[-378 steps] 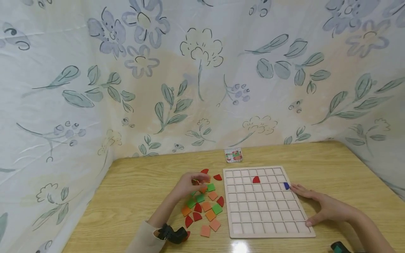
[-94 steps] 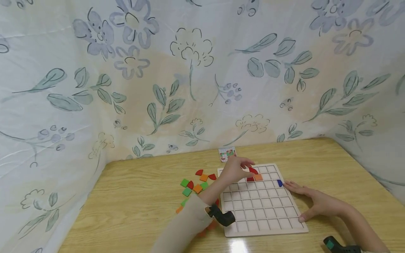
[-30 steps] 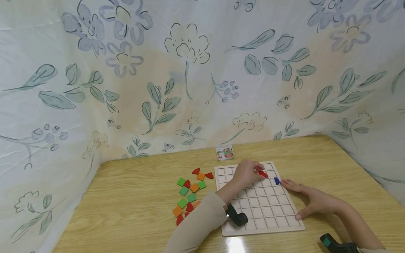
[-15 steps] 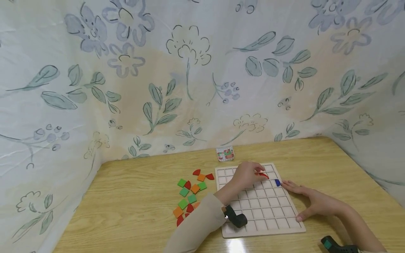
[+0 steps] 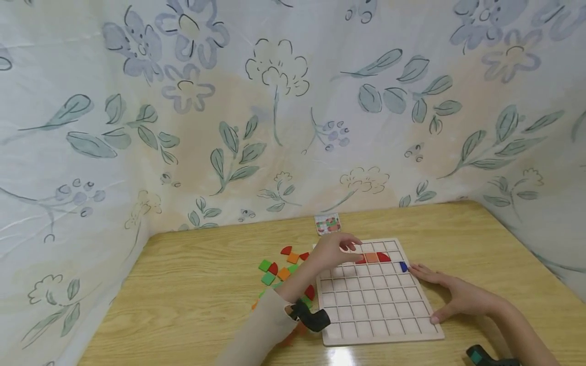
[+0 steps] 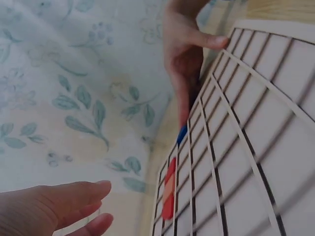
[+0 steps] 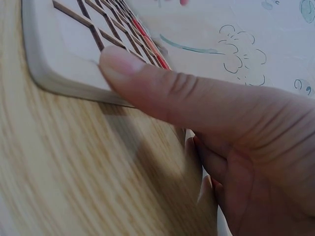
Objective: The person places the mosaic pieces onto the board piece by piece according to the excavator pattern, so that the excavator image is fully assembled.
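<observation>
A pale gridded board lies on the table. In one of its upper rows sit a red quarter-circle tile, partly behind my left thumb, an orange square tile and another red quarter-circle tile. Further right is a blue tile. My left hand hovers over the board's upper left; the left wrist view shows its thumb and fingers apart with nothing between them. My right hand rests along the board's right edge, thumb on the near corner, fingertips beside the blue tile.
Loose green, orange and red tiles, such as a green square, lie left of the board, some hidden under my left arm. A small card with a coloured pattern lies behind the board. Floral cloth hangs around the table.
Since the earliest frame, the orange square and the right red tile have come onto the board. In the last half second my left hand let go of that red tile and moved left.
</observation>
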`<control>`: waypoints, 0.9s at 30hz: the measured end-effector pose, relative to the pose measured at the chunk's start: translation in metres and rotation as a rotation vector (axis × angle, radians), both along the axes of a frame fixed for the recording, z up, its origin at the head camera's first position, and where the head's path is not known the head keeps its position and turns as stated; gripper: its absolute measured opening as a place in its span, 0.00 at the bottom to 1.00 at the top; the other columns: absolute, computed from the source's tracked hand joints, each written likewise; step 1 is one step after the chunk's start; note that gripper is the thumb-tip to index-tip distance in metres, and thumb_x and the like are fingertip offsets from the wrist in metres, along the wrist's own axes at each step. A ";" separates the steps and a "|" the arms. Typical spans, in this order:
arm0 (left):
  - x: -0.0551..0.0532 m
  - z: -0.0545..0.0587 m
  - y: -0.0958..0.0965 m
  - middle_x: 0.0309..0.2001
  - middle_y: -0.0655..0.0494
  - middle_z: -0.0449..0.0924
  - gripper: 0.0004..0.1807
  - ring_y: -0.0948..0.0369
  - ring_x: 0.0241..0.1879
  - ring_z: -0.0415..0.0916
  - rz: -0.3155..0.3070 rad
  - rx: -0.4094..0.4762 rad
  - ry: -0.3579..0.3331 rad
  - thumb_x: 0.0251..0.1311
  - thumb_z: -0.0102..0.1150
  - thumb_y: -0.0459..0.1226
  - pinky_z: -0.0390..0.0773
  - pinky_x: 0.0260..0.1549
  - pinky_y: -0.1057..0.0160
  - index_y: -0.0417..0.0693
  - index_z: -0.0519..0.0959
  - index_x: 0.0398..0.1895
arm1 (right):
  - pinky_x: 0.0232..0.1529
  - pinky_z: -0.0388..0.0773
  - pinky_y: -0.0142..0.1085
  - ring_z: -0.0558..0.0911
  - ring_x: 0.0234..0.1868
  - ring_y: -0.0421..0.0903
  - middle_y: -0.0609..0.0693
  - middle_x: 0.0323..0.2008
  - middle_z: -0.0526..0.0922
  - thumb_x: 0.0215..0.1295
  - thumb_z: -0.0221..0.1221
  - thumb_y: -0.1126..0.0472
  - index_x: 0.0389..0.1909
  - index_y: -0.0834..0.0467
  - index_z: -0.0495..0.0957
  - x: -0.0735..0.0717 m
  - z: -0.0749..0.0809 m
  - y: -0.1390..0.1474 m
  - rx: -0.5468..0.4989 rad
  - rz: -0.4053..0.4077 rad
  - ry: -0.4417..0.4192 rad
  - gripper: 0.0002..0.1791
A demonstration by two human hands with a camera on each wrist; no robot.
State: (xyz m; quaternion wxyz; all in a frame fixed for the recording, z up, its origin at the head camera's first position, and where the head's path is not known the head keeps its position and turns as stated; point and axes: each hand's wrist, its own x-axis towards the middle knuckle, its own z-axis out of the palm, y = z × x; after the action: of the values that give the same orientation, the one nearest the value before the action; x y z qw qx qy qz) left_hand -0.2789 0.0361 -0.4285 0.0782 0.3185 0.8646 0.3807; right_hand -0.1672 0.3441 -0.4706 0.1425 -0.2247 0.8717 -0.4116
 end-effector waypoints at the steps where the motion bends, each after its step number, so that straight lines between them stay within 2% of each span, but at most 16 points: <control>1: 0.000 0.001 -0.007 0.32 0.63 0.81 0.18 0.69 0.34 0.73 0.014 0.000 0.004 0.50 0.67 0.44 0.71 0.31 0.74 0.51 0.81 0.45 | 0.50 0.34 0.06 0.41 0.58 0.09 0.58 0.71 0.44 0.45 0.69 0.51 0.70 0.55 0.53 0.000 0.000 0.000 0.000 0.000 0.003 0.52; 4: -0.001 -0.002 -0.030 0.34 0.58 0.82 0.17 0.66 0.34 0.74 0.064 0.039 -0.017 0.50 0.67 0.43 0.72 0.32 0.72 0.49 0.81 0.45 | 0.50 0.34 0.06 0.40 0.58 0.09 0.44 0.71 0.43 0.45 0.69 0.52 0.70 0.55 0.52 0.000 0.000 0.000 -0.008 0.003 0.000 0.52; 7: -0.003 -0.007 -0.055 0.38 0.53 0.82 0.18 0.63 0.35 0.75 0.098 0.079 -0.050 0.51 0.66 0.41 0.74 0.33 0.69 0.46 0.81 0.45 | 0.50 0.34 0.06 0.40 0.58 0.09 0.35 0.69 0.43 0.45 0.69 0.52 0.70 0.56 0.52 0.000 0.000 0.000 -0.014 0.008 0.000 0.52; 10: -0.005 -0.009 -0.081 0.40 0.50 0.82 0.18 0.61 0.37 0.75 0.140 0.091 -0.079 0.52 0.65 0.41 0.74 0.34 0.66 0.46 0.81 0.47 | 0.51 0.34 0.06 0.41 0.58 0.10 0.31 0.67 0.43 0.45 0.69 0.51 0.70 0.57 0.52 -0.001 0.001 0.000 -0.017 0.019 0.017 0.52; 13: -0.008 -0.007 -0.104 0.42 0.48 0.82 0.17 0.58 0.38 0.76 0.196 0.099 -0.070 0.53 0.64 0.39 0.75 0.36 0.63 0.44 0.80 0.47 | 0.51 0.34 0.07 0.41 0.59 0.10 0.27 0.66 0.43 0.45 0.69 0.52 0.70 0.58 0.53 -0.001 0.001 0.000 -0.028 0.027 0.025 0.52; 17: -0.011 -0.006 -0.128 0.42 0.48 0.82 0.17 0.55 0.38 0.76 0.281 0.106 -0.057 0.52 0.65 0.37 0.76 0.36 0.61 0.43 0.80 0.46 | 0.50 0.35 0.06 0.41 0.58 0.10 0.26 0.66 0.43 0.45 0.69 0.52 0.70 0.58 0.52 -0.001 0.001 0.001 -0.036 0.022 0.013 0.52; 20: -0.012 -0.008 -0.140 0.42 0.48 0.82 0.16 0.55 0.38 0.76 0.316 0.092 -0.061 0.52 0.65 0.37 0.76 0.37 0.61 0.43 0.81 0.46 | 0.49 0.35 0.06 0.41 0.58 0.09 0.27 0.66 0.43 0.45 0.69 0.53 0.70 0.57 0.52 0.000 -0.001 0.002 -0.037 0.007 -0.013 0.52; 21: -0.013 -0.009 -0.143 0.42 0.47 0.81 0.16 0.55 0.39 0.76 0.324 0.092 -0.064 0.52 0.65 0.37 0.76 0.37 0.60 0.44 0.81 0.46 | 0.56 0.33 0.12 0.41 0.58 0.09 0.29 0.67 0.43 0.45 0.69 0.53 0.70 0.57 0.52 0.000 -0.001 0.002 -0.039 0.003 -0.020 0.52; 27: -0.018 -0.017 -0.148 0.41 0.48 0.82 0.15 0.55 0.39 0.76 0.372 0.085 -0.057 0.52 0.65 0.36 0.76 0.37 0.60 0.44 0.81 0.44 | 0.57 0.34 0.12 0.41 0.58 0.10 0.38 0.70 0.43 0.44 0.69 0.53 0.71 0.55 0.51 -0.001 -0.003 0.001 -0.032 -0.005 -0.021 0.53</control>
State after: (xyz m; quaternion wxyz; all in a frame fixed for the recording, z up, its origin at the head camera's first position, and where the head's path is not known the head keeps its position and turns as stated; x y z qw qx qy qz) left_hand -0.2966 -0.1116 -0.4456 0.0174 0.1453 0.8892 0.4335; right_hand -0.1680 0.3451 -0.4734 0.1471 -0.2201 0.8641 -0.4280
